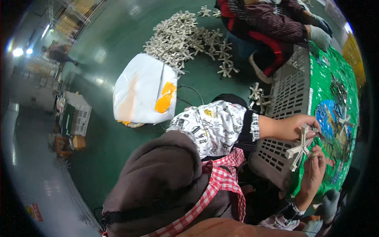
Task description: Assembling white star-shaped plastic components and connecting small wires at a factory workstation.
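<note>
An off-white star-shaped plastic piece (pixel 299 150) with several block-ended arms is held up over the near edge of the green sheet (pixel 335 59). My left hand (pixel 302 125), the upper one here, is closed around one of its arms. A thin greyish strip shows beside those fingertips; I cannot make out what it is. Below it, my right hand (pixel 314 168) pinches the piece between thumb and fingers from the other side. Another star-shaped piece (pixel 345 121) lies on the sheet past my left hand, beside clear wrapping and a blue patch.
The sheet lies over grey slatted crates (pixel 292 87). A heap of star-shaped pieces (pixel 177 35) covers the floor, near a white padded board (pixel 138 87). A co-worker's gloved hand (pixel 320 38) is at the far end; another gloved hand (pixel 329 201) is low right.
</note>
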Demonstrator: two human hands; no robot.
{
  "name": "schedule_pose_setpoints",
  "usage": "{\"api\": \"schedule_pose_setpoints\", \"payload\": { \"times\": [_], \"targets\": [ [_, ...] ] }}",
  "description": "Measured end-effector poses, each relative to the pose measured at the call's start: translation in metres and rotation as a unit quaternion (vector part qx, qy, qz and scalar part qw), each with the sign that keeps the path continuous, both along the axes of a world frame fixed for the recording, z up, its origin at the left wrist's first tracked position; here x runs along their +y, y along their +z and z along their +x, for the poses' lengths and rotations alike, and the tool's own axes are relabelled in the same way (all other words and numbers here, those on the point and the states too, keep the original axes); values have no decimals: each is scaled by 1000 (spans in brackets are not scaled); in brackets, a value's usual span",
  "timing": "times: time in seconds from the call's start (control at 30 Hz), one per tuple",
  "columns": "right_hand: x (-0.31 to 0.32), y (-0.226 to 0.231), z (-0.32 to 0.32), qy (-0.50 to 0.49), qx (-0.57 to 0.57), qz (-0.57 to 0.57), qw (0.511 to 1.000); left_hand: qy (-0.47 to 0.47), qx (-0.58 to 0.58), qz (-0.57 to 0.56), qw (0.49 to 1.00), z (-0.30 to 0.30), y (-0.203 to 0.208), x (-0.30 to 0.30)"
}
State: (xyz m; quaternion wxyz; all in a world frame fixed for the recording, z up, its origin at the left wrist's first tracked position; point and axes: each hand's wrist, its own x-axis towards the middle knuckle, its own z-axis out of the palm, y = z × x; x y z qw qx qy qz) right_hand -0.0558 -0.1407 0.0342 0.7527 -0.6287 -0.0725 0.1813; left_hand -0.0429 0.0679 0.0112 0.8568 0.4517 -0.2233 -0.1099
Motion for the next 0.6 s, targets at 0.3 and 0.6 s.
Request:
{"api": "schedule_pose_setpoints", "payload": {
  "times": [0.3,0.6],
  "targets": [
    [7,16,-3,-31,96,-76,992,78,-71,78,991,-1,0,3],
    [3,10,3,50,107,100,988,-15,68,27,997,-4,17,4]
  ]
}}
